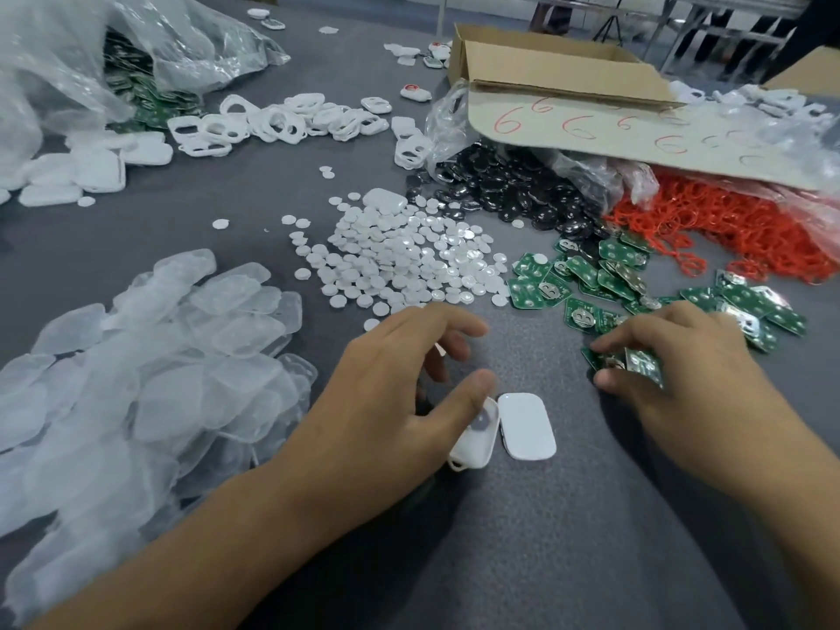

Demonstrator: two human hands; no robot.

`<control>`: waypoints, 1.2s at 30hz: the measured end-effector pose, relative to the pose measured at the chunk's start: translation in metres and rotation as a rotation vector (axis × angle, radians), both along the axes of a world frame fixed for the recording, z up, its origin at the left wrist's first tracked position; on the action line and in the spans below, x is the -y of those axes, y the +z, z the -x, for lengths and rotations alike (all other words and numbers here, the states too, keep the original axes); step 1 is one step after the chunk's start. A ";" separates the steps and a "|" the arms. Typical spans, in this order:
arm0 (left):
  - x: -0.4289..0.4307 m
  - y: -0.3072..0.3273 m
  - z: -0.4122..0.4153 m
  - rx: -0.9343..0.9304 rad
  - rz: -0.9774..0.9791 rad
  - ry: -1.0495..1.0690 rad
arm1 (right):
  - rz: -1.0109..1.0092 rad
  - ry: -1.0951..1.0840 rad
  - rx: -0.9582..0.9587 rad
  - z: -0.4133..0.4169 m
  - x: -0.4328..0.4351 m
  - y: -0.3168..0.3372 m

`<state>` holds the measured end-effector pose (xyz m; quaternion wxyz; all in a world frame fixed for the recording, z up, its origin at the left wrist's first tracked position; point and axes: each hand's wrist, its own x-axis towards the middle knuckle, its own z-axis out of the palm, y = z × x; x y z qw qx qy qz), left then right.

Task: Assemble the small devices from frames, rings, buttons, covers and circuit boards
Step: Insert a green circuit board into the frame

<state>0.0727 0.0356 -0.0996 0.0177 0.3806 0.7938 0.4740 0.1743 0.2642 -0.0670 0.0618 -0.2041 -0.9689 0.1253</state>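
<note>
Seemingly early in one device. Pressing frame [475, 441] under left hand [386, 388] thumb, fingers loosely apart; cover [527, 426] lying just right of that thumb. Pinching board [641, 360] between right hand [682, 361] thumb and fingertips. Still to fit: board, cover.

even, soft overhead light | faint shadows | glare on plastic bag [68, 52] (upper left) | edges warped, blurred

Wide grey cloth-topped table [545, 561] fills the view under soft, even light. Past its far edge there's pale floor [495, 9], the metal legs of another table [682, 29], and a dark tripod [611, 27] just beside them.
</note>
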 end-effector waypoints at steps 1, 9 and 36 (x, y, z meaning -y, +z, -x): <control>0.001 0.001 0.000 0.002 -0.011 0.006 | 0.005 0.000 -0.002 0.001 0.002 -0.001; 0.008 0.008 0.003 0.036 0.002 -0.004 | 0.088 0.132 0.072 0.004 0.024 0.000; 0.016 0.006 0.004 0.041 0.271 -0.238 | 0.302 0.220 -0.069 0.001 0.028 -0.007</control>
